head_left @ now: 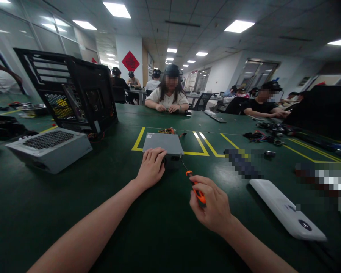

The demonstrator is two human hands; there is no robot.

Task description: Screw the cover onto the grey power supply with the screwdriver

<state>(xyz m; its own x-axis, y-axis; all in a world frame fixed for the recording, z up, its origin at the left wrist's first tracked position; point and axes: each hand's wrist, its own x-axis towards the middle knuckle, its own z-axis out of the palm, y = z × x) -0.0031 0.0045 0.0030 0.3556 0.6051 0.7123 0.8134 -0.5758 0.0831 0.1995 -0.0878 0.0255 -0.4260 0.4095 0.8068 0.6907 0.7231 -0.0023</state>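
Observation:
A grey computer power supply [165, 142] lies in the middle of the green table, its bundle of cables [167, 131] at the far side. My left hand [152, 165] is closed over its near left edge, fingers on top and thumb at the front face. In my right hand [211, 203] is a screwdriver [199, 194] with an orange and black handle. Its thin shaft points up and left at the unit's front right corner; whether the tip touches it I cannot tell.
A black computer case [71, 91] and a larger grey power supply [51, 146] stand at left. To the right are a long white device [287, 208], a small dark cylinder [269, 153] and tangled cables [258, 135]. Across the table sits a person [170, 94].

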